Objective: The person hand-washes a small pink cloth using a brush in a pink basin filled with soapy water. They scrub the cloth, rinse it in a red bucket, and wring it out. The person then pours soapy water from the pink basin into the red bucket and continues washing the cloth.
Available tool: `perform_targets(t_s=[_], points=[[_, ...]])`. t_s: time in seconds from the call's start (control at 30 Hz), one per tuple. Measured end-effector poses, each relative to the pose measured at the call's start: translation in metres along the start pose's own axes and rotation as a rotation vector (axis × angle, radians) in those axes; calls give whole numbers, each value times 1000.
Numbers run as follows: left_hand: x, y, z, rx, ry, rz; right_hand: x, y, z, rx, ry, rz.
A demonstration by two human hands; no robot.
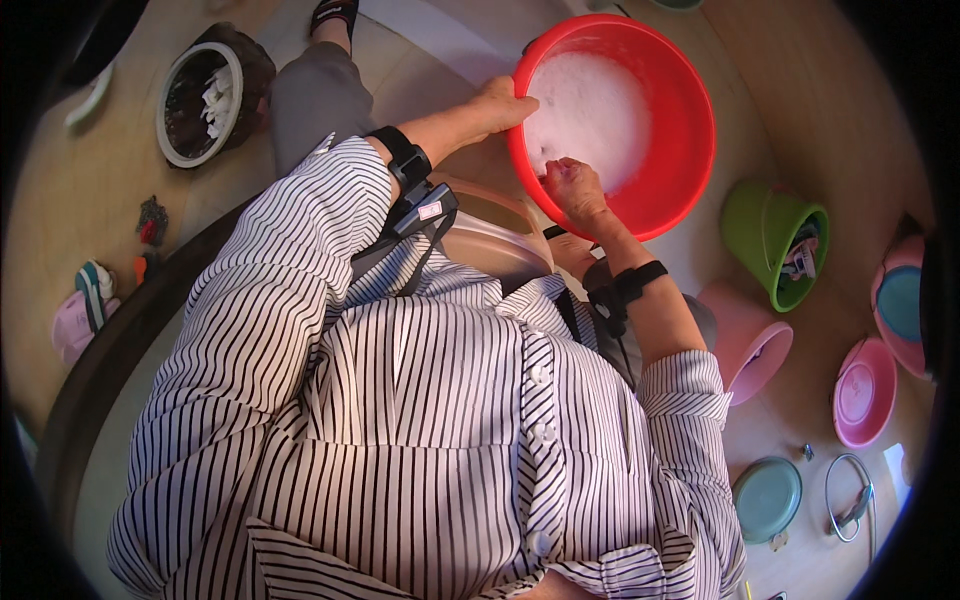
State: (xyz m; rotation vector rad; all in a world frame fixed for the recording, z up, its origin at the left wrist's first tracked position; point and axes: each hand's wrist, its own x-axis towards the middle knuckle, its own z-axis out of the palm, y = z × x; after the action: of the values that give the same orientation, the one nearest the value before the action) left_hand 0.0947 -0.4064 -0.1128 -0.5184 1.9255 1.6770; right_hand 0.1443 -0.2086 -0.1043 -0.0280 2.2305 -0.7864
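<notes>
A red plastic bucket [679, 150] stands before me, with white foam [592, 112] covering what is inside. My left hand [502, 105] grips its left rim, the thumb over the edge. Past the near rim, my right hand [574, 187] reaches into the bucket with its fingers curled at the foam by the wall. Whether those fingers hold something cannot be made out. A beige rounded plastic thing [491, 244] shows below the bucket, partly hidden by my arm and shirt.
A green bucket [757, 232] with small items inside and a pink bucket [739, 337] are on the right. Beyond lie a pink basin [862, 394], a teal round basin [769, 499] and a wire loop [844, 499]. At upper left is a lined waste bin [176, 127].
</notes>
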Motion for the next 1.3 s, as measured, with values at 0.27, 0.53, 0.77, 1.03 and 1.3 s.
perform_targets(t_s=[0.27,0.53,0.77,1.03,1.3], points=[[14,7,-8,121,-97,33,20,7,-31,889,249,269],[2,-9,-14,25,-101,18,-28,79,-155,832,906,-39],[-1,-17,-7,-17,11,6,-51,123,-131,665,705,292],[-5,-24,-5,-42,141,115,-50,114,-123,1169,303,100],[20,-32,-18,30,255,-76,-75,53,-134,1252,295,127]])
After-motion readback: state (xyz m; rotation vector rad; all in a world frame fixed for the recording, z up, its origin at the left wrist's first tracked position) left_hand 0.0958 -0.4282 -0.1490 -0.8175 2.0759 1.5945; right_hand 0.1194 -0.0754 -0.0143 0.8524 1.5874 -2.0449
